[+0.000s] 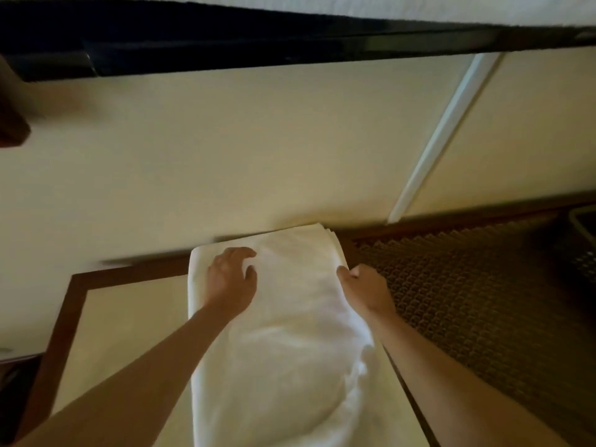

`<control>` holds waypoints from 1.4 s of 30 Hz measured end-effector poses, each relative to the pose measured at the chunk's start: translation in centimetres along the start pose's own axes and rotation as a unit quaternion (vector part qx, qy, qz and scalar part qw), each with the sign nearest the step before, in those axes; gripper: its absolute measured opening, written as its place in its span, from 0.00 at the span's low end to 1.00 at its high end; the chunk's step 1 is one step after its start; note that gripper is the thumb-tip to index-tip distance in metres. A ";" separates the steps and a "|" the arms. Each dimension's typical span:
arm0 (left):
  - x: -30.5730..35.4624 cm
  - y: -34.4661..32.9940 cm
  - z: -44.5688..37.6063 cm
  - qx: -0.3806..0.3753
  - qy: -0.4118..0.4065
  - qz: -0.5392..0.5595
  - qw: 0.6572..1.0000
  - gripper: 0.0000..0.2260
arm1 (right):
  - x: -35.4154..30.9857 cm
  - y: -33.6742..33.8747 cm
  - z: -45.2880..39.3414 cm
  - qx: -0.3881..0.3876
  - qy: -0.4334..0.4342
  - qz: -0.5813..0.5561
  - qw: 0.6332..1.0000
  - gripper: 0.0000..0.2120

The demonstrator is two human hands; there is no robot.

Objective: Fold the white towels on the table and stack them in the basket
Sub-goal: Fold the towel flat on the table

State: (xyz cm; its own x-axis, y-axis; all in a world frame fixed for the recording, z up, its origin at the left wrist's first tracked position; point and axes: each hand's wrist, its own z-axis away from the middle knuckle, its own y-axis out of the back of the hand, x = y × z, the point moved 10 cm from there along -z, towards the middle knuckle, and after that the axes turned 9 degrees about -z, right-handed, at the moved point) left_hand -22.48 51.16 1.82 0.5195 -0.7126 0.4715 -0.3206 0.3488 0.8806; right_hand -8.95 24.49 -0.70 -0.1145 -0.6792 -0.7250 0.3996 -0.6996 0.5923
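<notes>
The left hand (229,279) lies on top of a white towel (277,343), its fingers bent and pressing into the cloth near the far left corner; whether this grip pinches a fold cannot be told. The right hand (366,287) has its grip closed on the towel's right edge, with a bit of cloth showing between thumb and fingers.

The towel lies lengthwise along the right side of the tabletop (106,333), folded into a long strip. Its far end reaches the wall (225,150), and its right edge runs along the table's dark wooden rim. Bare tabletop lies to the left of the towel.

To the right, past the table edge, is patterned carpet (477,301). A dark basket (585,240) sits at the far right, partly cut off, well apart from the towel.
</notes>
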 end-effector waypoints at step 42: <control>-13.2 0.2 1.8 0.016 0.290 -0.014 0.957 0.15 | -2.5 -2.2 -9.1 0.038 0.091 0.068 0.993 0.19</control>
State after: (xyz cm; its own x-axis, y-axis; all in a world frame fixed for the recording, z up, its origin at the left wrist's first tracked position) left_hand -30.83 59.53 -4.27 0.8779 -0.2597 0.4023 -0.3192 0.3087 0.8960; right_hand -1.23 29.75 -3.37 0.1056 -0.7220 -0.6838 0.3293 -0.6235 0.7091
